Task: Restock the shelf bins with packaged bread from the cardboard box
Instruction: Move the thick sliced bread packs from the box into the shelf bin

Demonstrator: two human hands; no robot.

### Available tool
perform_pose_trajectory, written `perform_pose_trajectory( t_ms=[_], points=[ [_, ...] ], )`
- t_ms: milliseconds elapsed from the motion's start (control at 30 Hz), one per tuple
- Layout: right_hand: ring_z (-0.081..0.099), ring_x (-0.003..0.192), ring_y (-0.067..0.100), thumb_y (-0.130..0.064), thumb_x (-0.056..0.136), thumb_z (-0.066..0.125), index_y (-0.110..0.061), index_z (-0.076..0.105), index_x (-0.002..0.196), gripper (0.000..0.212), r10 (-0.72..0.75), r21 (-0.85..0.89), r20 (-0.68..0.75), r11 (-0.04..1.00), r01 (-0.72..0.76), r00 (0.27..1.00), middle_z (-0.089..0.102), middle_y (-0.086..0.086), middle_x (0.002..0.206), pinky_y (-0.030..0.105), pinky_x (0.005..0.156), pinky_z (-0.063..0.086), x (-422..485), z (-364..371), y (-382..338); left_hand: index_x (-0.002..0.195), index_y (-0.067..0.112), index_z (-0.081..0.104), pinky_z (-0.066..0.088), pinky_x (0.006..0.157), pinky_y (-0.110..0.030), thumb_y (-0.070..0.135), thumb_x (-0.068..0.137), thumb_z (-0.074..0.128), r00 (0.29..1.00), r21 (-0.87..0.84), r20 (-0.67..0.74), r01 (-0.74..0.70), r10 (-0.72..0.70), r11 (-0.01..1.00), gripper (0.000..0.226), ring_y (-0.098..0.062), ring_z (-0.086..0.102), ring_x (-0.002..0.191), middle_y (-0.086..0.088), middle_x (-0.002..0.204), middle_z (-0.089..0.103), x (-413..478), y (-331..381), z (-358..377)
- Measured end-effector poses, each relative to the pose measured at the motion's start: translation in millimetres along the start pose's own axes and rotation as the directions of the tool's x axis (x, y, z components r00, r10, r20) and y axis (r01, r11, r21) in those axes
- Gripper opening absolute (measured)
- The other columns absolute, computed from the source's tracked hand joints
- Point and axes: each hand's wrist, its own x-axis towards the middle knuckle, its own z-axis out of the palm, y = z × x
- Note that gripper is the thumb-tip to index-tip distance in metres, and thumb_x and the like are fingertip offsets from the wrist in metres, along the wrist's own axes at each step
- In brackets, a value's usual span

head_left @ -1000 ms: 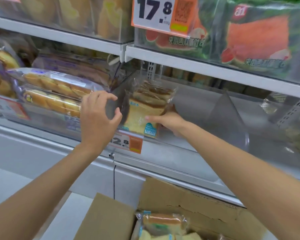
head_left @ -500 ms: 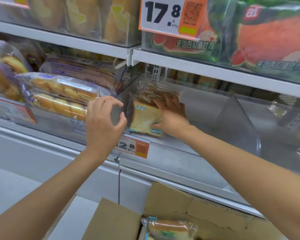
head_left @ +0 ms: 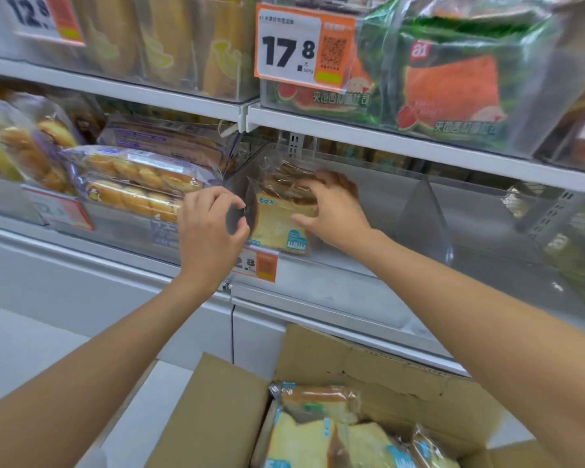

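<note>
Standing upright right of the divider [head_left: 238,194], the bread pack [head_left: 277,228] is gripped over its top by the right hand [head_left: 331,211]. Left hand [head_left: 210,231] pinches the divider edge.

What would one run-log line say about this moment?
step: seating bread pack in shelf bin | right hand: grips bread pack | left hand: pinches clear divider | cardboard box: holds spare packs
</note>
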Motion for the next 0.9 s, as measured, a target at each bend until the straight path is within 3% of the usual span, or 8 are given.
perform_pose_trajectory(
  t_ms=[67, 133, 267, 367, 467, 600, 800, 900],
  points=[
    [0.05, 0.114, 0.023, -0.042, 0.087, 0.064, -0.021, 0.056, 0.126, 0.045, -0.06, 0.035, -0.057, 0.997, 0.062, 0.997, 0.057, 0.001, 0.119, 0.035, 0.094, 0.04, -31.7, -20.4, 1.5, 0.096, 0.015, 0.064, 0.034, 0.082, -0.024, 0.011, 0.078, 0.068, 0.998, -0.109, 0.055, 0.038, -0.032, 0.993, 0.019, -0.019, 0.049, 0.092, -0.002, 0.099, 0.059, -7.5, 19.5, -6.6],
    [0.056, 0.09, 0.02, -0.032, 0.088, 0.064, -0.017, 0.062, 0.108, 0.025, -0.066, 0.111, -0.074, 0.991, 0.074, 0.995, 0.055, -0.002, 0.095, 0.035, 0.075, 0.046, -72.0, -31.9, 7.6, 0.096, 0.015, 0.063, 0.043, 0.076, -0.029, 0.006, 0.077, 0.068, 0.978, -0.241, 0.187, 0.138, -0.094, 0.961, 0.021, -0.014, 0.049, 0.08, 0.0, 0.093, 0.057, -21.5, 43.9, -10.7],
    [0.049, 0.074, 0.013, -0.024, 0.085, 0.065, -0.017, 0.064, 0.099, 0.016, 0.024, 0.232, 0.016, 0.972, -0.027, 1.0, 0.054, -0.007, 0.08, 0.038, 0.073, 0.047, -166.8, -29.4, 30.4, 0.087, 0.023, 0.059, 0.042, 0.068, -0.031, 0.006, 0.078, 0.068, 0.852, -0.33, 0.489, 0.382, -0.19, 0.863, 0.021, -0.014, 0.052, 0.066, 0.006, 0.082, 0.057, -76.6, 86.2, -16.9],
    [0.05, 0.079, 0.01, -0.025, 0.087, 0.065, -0.02, 0.065, 0.105, 0.019, 0.117, 0.264, 0.238, 0.947, -0.18, 0.964, 0.06, -0.008, 0.09, 0.034, 0.079, 0.047, -242.3, -13.7, 51.5, 0.079, 0.029, 0.058, 0.041, 0.064, -0.025, 0.002, 0.076, 0.068, 0.744, -0.293, 0.637, 0.473, -0.199, 0.831, 0.029, -0.007, 0.048, 0.058, 0.001, 0.09, 0.064, -129.5, 94.3, -21.6],
    [0.051, 0.099, 0.006, -0.03, 0.091, 0.064, -0.021, 0.06, 0.124, 0.035, 0.176, 0.243, 0.459, 0.918, -0.314, 0.871, 0.059, -0.009, 0.114, 0.024, 0.093, 0.043, -301.9, 7.7, 76.7, 0.085, 0.021, 0.064, 0.04, 0.059, -0.009, 0.001, 0.078, 0.07, 0.669, -0.193, 0.687, 0.544, -0.284, 0.816, 0.021, -0.004, 0.049, 0.057, 0.003, 0.091, 0.064, -168.4, 94.0, -24.9],
    [0.053, 0.116, 0.012, -0.03, 0.089, 0.067, -0.023, 0.055, 0.132, 0.045, 0.245, 0.237, 0.559, 0.868, -0.436, 0.792, 0.056, -0.006, 0.131, 0.03, 0.104, 0.042, -342.4, 45.7, 106.5, 0.089, 0.017, 0.064, 0.04, 0.056, -0.005, 0.002, 0.08, 0.072, 0.584, -0.122, 0.742, 0.601, -0.33, 0.79, 0.019, -0.004, 0.05, 0.059, 0.006, 0.087, 0.061, -190.7, 98.3, -23.8],
    [0.026, 0.144, 0.021, -0.045, 0.081, 0.072, -0.028, 0.029, 0.151, 0.084, 0.1, 0.181, 0.682, 0.937, -0.3, 0.724, 0.03, -0.002, 0.157, 0.04, 0.119, 0.02, -344.3, 95.9, 113.1, 0.089, 0.02, 0.063, 0.04, 0.051, -0.011, 0.002, 0.082, 0.07, 0.522, -0.09, 0.793, 0.608, -0.312, 0.789, 0.02, 0.004, 0.054, 0.053, 0.01, 0.087, 0.062, -200.4, 102.6, -12.6],
    [0.035, 0.141, 0.02, -0.042, 0.085, 0.07, -0.029, 0.04, 0.147, 0.07, 0.07, 0.162, 0.698, 0.954, -0.253, 0.713, 0.039, -0.003, 0.153, 0.038, 0.117, 0.027, -352.7, 113.5, 108.3, 0.091, 0.017, 0.064, 0.041, 0.052, -0.009, 0.004, 0.083, 0.071, 0.496, -0.089, 0.819, 0.605, -0.288, 0.791, 0.017, -0.002, 0.054, 0.057, 0.008, 0.087, 0.062, -204.8, 105.9, -10.4]
  ],
)
